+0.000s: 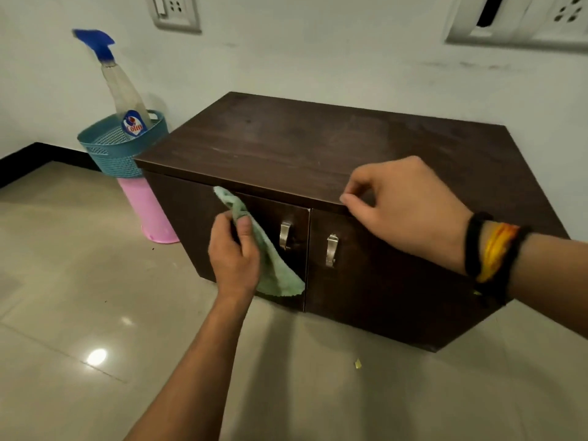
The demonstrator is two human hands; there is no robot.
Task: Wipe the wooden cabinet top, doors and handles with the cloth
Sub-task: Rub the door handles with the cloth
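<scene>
A low dark wooden cabinet [286,144] stands on the floor against the wall. Its two front doors each carry a metal handle: the left handle [285,235] and the right handle [331,250]. My left hand [234,256] grips a light green cloth [273,268], which lies against the left door just left of its handle. My right hand [404,202] rests on the front edge of the cabinet top, above the right door, with its fingers curled over the edge. It holds nothing.
A blue mesh basket [119,151] sits on a pink upturned bin [152,211] left of the cabinet, with a spray bottle [124,90] standing in it. Glossy beige floor tiles [79,297] spread in front. Wall sockets [175,11] hang above.
</scene>
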